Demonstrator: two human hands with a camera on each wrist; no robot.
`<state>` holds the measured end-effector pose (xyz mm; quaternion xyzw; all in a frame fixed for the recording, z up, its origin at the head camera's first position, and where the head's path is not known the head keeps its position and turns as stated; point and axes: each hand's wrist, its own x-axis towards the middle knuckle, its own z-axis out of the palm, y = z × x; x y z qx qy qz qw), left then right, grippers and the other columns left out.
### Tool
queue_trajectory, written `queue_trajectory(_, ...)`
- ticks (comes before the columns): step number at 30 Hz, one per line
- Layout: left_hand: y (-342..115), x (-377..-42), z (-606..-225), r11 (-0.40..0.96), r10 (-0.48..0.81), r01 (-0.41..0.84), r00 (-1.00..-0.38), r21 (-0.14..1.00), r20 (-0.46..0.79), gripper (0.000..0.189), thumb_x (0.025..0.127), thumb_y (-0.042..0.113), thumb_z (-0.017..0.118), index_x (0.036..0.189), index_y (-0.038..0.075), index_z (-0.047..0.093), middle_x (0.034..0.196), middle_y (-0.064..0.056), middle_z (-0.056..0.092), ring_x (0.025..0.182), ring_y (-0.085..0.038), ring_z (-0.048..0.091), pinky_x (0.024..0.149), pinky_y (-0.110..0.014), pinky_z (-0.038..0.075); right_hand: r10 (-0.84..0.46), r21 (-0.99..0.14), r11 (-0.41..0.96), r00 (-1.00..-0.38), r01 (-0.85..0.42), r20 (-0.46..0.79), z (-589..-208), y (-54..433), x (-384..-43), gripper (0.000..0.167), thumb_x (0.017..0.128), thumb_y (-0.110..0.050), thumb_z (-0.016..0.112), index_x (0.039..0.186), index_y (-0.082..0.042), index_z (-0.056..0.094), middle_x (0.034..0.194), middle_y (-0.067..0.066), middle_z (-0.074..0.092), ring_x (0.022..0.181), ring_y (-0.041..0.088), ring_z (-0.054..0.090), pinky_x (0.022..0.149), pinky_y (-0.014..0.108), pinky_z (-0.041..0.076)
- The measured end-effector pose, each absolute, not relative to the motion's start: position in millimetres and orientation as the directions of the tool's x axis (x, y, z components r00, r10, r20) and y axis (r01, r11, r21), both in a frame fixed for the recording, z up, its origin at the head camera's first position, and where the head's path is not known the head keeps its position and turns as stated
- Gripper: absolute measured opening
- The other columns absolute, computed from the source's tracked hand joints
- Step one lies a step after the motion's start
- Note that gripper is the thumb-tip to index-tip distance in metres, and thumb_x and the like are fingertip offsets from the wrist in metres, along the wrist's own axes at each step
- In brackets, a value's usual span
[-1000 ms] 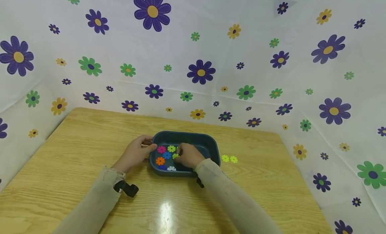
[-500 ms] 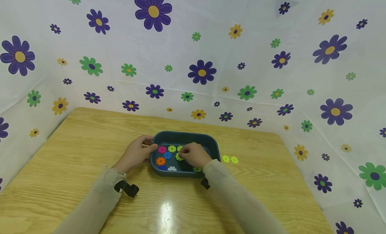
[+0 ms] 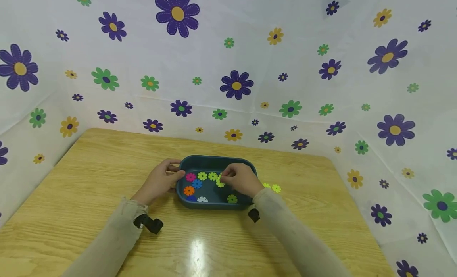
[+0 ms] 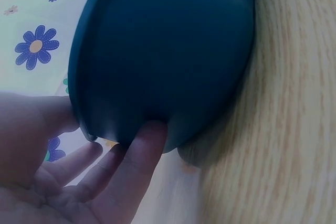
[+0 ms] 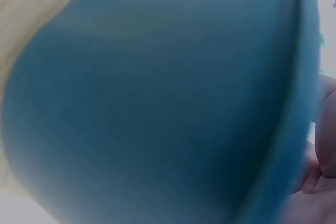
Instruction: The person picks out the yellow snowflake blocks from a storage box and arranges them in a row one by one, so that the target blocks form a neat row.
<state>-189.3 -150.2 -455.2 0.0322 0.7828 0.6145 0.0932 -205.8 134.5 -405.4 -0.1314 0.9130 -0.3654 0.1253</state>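
A dark blue-green plastic bin [image 3: 214, 206] sits on the wooden table. My left hand [image 3: 159, 181] grips its left end, thumb at the rim and fingers against the outer wall, as the left wrist view also shows. Over the bin, my right hand [image 3: 243, 179] pinches a yellow-green flower-shaped disc [image 3: 219, 183] between thumb and fingers. Discs lie along the bin's left part: pink [image 3: 191, 177], blue [image 3: 196, 183], orange [image 3: 189, 190], dark blue [image 3: 191, 198] and white [image 3: 202, 199]. Yellow-green discs [image 3: 202, 176] line the back, one partly hidden by my fingers. A darker green disc [image 3: 232, 199] lies near the front wall.
Outside the bin, two yellow-green discs [image 3: 276, 188] lie on the table [image 3: 303, 213] to the right, one partly covered by my right forearm. A white cloth with printed flowers [image 3: 200, 54] hangs behind the table and along both sides. The bin's outer wall [image 5: 147, 98] fills most of the right wrist view.
My right hand has moved right and slightly back inside the bin, and the yellow-green disc has moved with it. The darker green disc has come into view. My left hand stays on the bin.
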Motion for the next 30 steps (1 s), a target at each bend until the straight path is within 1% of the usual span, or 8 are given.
queue_trajectory(3, -151, -188, -454, 0.236, 0.165, -0.068, -0.98, 0.969, -0.109, 0.053, 0.105, 0.024, 0.063, 0.151, 0.006, 0.044, 0.136, -0.024, 0.054, 0.118, -0.038, 0.063, 0.076, -0.04, 0.065, -0.32, -0.716, 0.685, -0.938, -0.134, -0.13, -402, 143, -206, 0.009, 0.099, -0.021, 0.072, 0.098, -0.012, 0.073, 0.089, 0.002, 0.071, 0.075, 0.02, 0.068, 0.069, 0.031, 0.061)
queue_trajectory(7, -151, -188, -453, 0.239, 0.17, -0.068, -0.979, 0.969, -0.111, 0.053, 0.105, 0.024, 0.063, 0.151, 0.006, 0.044, 0.136, -0.024, 0.053, 0.118, -0.038, 0.063, 0.077, -0.04, 0.065, -0.318, -0.77, 0.632, -0.937, -0.093, -0.148, -397, 159, -206, 0.013, 0.1, -0.021, 0.071, 0.102, -0.009, 0.073, 0.094, 0.012, 0.071, 0.077, 0.02, 0.065, 0.073, 0.034, 0.061)
queue_trajectory(10, -151, -189, -455, 0.24, 0.168, -0.07, -0.979, 0.968, -0.112, 0.052, 0.105, 0.025, 0.063, 0.151, 0.006, 0.045, 0.136, -0.024, 0.054, 0.117, -0.037, 0.063, 0.076, -0.039, 0.065, -0.304, -0.806, 0.59, -0.939, -0.053, -0.162, -396, 175, -208, 0.016, 0.101, -0.021, 0.07, 0.104, -0.006, 0.072, 0.097, 0.017, 0.07, 0.077, 0.02, 0.062, 0.073, 0.033, 0.059)
queue_trajectory(14, -152, -190, -456, 0.247, 0.169, -0.063, -0.98, 0.967, -0.107, 0.052, 0.105, 0.024, 0.063, 0.151, 0.007, 0.045, 0.136, -0.023, 0.054, 0.116, -0.035, 0.064, 0.076, -0.039, 0.065, -0.253, -0.83, 0.557, -0.953, -0.001, -0.168, -397, 199, -212, 0.018, 0.101, -0.022, 0.069, 0.105, -0.005, 0.071, 0.097, 0.013, 0.068, 0.077, 0.02, 0.059, 0.071, 0.029, 0.057)
queue_trajectory(19, -152, -190, -455, 0.257, 0.174, -0.062, -0.979, 0.965, -0.109, 0.053, 0.106, 0.024, 0.063, 0.151, 0.006, 0.045, 0.136, -0.023, 0.054, 0.117, -0.036, 0.063, 0.077, -0.039, 0.065, -0.205, -0.862, 0.501, -0.956, 0.08, -0.208, -398, 230, -215, 0.02, 0.103, -0.023, 0.066, 0.108, -0.004, 0.069, 0.099, 0.009, 0.066, 0.083, 0.026, 0.06, 0.076, 0.035, 0.056)
queue_trajectory(22, -152, -190, -455, 0.26, 0.171, -0.071, -0.978, 0.963, -0.118, 0.052, 0.106, 0.024, 0.063, 0.151, 0.007, 0.045, 0.136, -0.023, 0.054, 0.117, -0.037, 0.063, 0.077, -0.039, 0.065, -0.195, -0.872, 0.473, -0.951, 0.122, -0.239, -397, 251, -215, 0.025, 0.105, -0.024, 0.064, 0.112, 0.0, 0.067, 0.102, 0.008, 0.064, 0.088, 0.028, 0.06, 0.08, 0.038, 0.055)
queue_trajectory(25, -152, -190, -453, 0.259, 0.176, -0.069, -0.977, 0.963, -0.118, 0.053, 0.106, 0.024, 0.062, 0.152, 0.006, 0.044, 0.137, -0.024, 0.054, 0.118, -0.037, 0.062, 0.078, -0.039, 0.065, -0.165, -0.86, 0.487, -0.951, 0.152, -0.262, -399, 272, -216, 0.028, 0.106, -0.026, 0.062, 0.115, 0.001, 0.065, 0.103, 0.007, 0.064, 0.09, 0.027, 0.06, 0.083, 0.039, 0.055)
queue_trajectory(30, -150, -190, -453, 0.261, 0.176, -0.073, -0.977, 0.962, -0.122, 0.052, 0.106, 0.024, 0.063, 0.151, 0.007, 0.045, 0.136, -0.023, 0.054, 0.117, -0.037, 0.062, 0.079, -0.038, 0.065, -0.081, -0.807, 0.557, -0.955, 0.195, -0.286, -408, 303, -216, 0.031, 0.107, -0.027, 0.06, 0.118, 0.001, 0.065, 0.106, 0.01, 0.067, 0.093, 0.024, 0.062, 0.085, 0.037, 0.057)
